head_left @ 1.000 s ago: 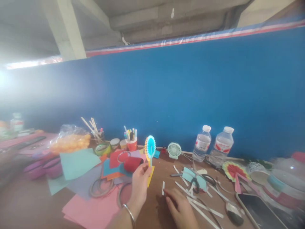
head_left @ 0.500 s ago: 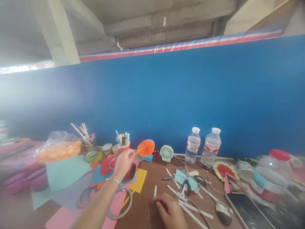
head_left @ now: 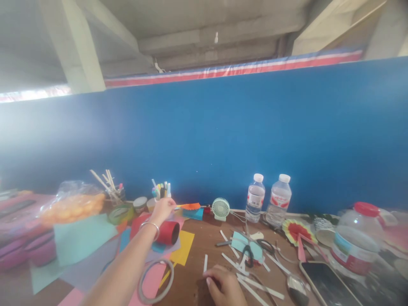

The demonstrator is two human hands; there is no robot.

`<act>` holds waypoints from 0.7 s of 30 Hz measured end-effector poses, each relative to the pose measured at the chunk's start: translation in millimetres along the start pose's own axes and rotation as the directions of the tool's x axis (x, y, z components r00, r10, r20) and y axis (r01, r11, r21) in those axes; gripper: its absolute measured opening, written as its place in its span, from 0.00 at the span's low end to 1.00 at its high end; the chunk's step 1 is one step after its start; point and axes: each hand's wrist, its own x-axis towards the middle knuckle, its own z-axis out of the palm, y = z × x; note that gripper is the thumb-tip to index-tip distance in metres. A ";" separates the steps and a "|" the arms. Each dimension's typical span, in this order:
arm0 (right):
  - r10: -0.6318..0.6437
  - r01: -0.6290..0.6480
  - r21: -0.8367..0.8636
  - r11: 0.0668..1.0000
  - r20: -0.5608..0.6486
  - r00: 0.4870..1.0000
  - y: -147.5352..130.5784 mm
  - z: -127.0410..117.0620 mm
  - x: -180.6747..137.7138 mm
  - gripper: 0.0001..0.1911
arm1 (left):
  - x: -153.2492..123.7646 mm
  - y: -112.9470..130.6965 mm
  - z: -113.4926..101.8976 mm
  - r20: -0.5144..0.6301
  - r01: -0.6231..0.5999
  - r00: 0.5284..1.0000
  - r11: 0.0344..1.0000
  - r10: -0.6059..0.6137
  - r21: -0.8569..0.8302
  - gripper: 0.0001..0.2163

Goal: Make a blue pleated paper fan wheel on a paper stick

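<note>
My left hand (head_left: 163,211), with a bracelet on its wrist, is closed on the thin handle of an orange paper fan (head_left: 190,206). The pleated fan is seen nearly edge-on and reaches over the table's back part, close to a blue paper piece (head_left: 194,213). Beneath that forearm lies a dark red paper tube (head_left: 168,232). My right hand (head_left: 225,285) rests on the brown tabletop, fingers loosely bent and thumb apart, holding nothing visible. Just beyond its fingertips is a short white paper strip (head_left: 205,262).
More white strips, scissors (head_left: 247,256) and a phone (head_left: 328,282) lie to the right. Two water bottles (head_left: 255,199) and a mint mini fan (head_left: 220,208) stand by the blue partition (head_left: 204,136). Coloured sheets (head_left: 84,238) and a tape roll (head_left: 145,293) lie left.
The orange fan has turned from showing its round face to nearly edge-on, and lowered toward the table with my left hand. My right hand stays on the table. The view shifted slightly.
</note>
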 end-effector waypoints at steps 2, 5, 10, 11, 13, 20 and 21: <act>0.002 -0.002 -0.019 1.000 0.015 1.000 1.8 0.5 1.4 0.14 | 1.8 -2.7 -2.3 -0.019 0.050 0.999 0.997 -0.051 -0.056 0.03; 0.015 -0.012 -0.051 0.999 0.045 0.999 3.6 1.0 3.1 0.13 | 1.9 -7.0 -3.9 -0.044 0.113 0.992 0.982 -0.121 -0.151 0.02; 0.029 -0.028 -0.034 0.999 0.037 0.999 2.4 1.1 3.1 0.13 | 2.9 -11.9 -1.1 0.005 0.225 0.972 0.931 -0.233 -0.286 0.12; 0.031 -0.030 -0.023 0.999 0.036 0.999 1.8 1.0 2.8 0.13 | 3.6 -12.9 -0.7 0.025 0.246 0.968 0.919 -0.250 -0.308 0.14; 0.036 -0.036 -0.005 0.999 0.034 0.999 0.6 0.8 2.3 0.14 | 5.2 -15.0 -0.5 0.057 0.274 0.961 0.898 -0.271 -0.345 0.15; 0.052 -0.052 0.014 0.999 0.034 0.998 -4.3 -1.0 0.8 0.13 | 3.7 -16.9 0.2 0.075 0.226 0.974 0.919 -0.213 -0.323 0.14; 0.055 -0.055 0.014 0.998 0.035 0.998 -5.4 -1.6 0.8 0.13 | 2.8 -15.6 -0.1 0.070 0.203 0.979 0.932 -0.190 -0.300 0.13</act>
